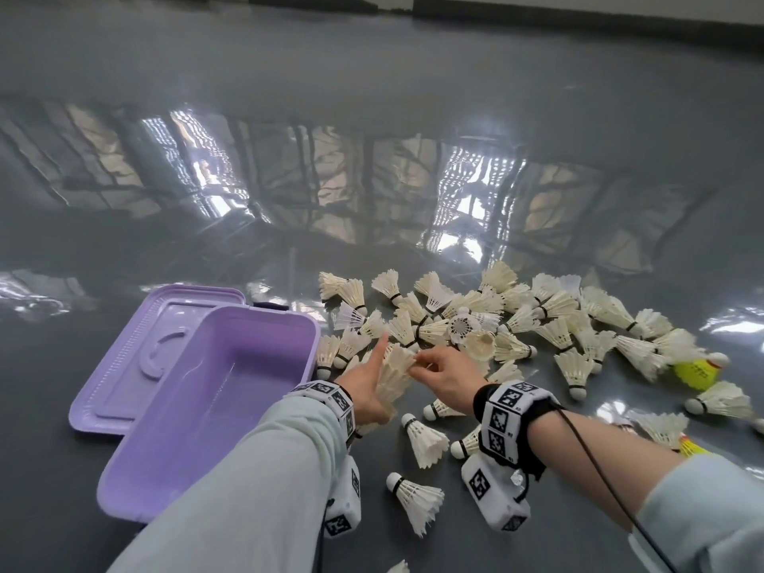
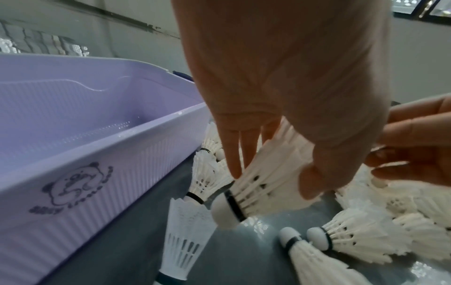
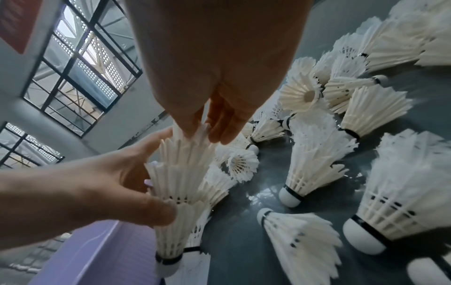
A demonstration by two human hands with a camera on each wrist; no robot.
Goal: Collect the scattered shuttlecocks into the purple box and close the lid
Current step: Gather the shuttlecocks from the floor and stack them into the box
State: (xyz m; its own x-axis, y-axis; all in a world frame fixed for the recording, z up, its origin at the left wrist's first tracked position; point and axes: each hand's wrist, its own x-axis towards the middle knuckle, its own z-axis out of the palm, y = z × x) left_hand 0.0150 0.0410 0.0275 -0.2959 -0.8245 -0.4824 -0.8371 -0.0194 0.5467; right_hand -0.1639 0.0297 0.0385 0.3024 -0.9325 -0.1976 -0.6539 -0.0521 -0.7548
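The purple box [image 1: 264,314] stands open and empty at the left, its lid [image 1: 136,345] lying flat behind it. My left hand [image 1: 380,374] grips a stack of nested white shuttlecocks [image 1: 395,372] just right of the box, cork end down. In the left wrist view the fingers and thumb of my left hand [image 2: 273,176] wrap the stack [image 2: 263,185] beside the box wall [image 2: 97,154]. My right hand [image 1: 417,361] pinches the feathers at the top of the stack [image 3: 180,183]. Many loose shuttlecocks [image 1: 516,320] lie scattered to the right.
The floor [image 1: 372,117] is glossy grey and reflects windows. Two yellow shuttlecocks [image 1: 698,370] lie at the right among the white ones. Single shuttlecocks [image 1: 426,440] lie close under my wrists. A black cable [image 1: 599,469] runs from my right wrist.
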